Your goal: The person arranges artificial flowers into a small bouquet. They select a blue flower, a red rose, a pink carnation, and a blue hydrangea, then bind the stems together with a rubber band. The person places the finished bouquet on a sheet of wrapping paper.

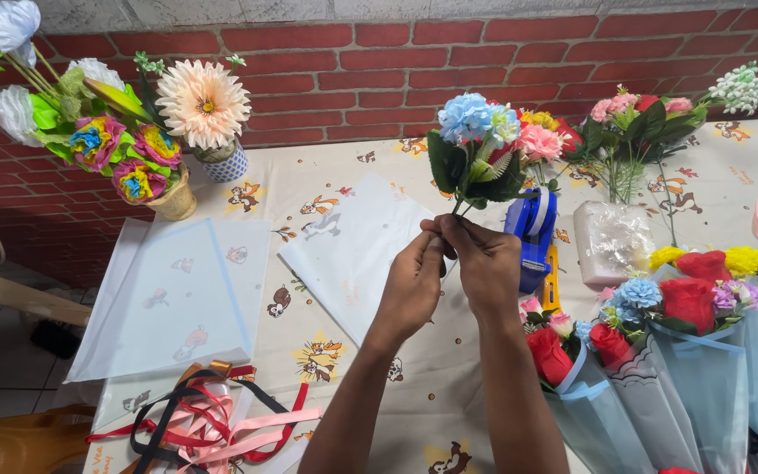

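Hands meeting above the worktop [326, 175]: left hand [411, 285] and right hand [487, 263] are both pinching, in a closed grip, the stems of a small bouquet [477, 145] held upright over pale wrapping sheets [353, 246]. Stem-gathering appears to be the step in hand; wrapping seems to be calling for a sheet beneath.

The blue flower sprig [475, 140] looks like fabric petals with stiff, slightly shiny plastic leaves. Table cover [309, 184] is smooth printed cloth or vinyl, hard to tell which, pretty matt. The wrapping sheets [177, 290] are thin, frosted, translucent film or paper. Ribbons [212, 412] are satin, glossy. The tape dispenser [532, 233] is glossy blue plastic. The wall [379, 70] is rough matt brick, and the finished bouquets [686, 351] are wrapped in that same frosted stuff.
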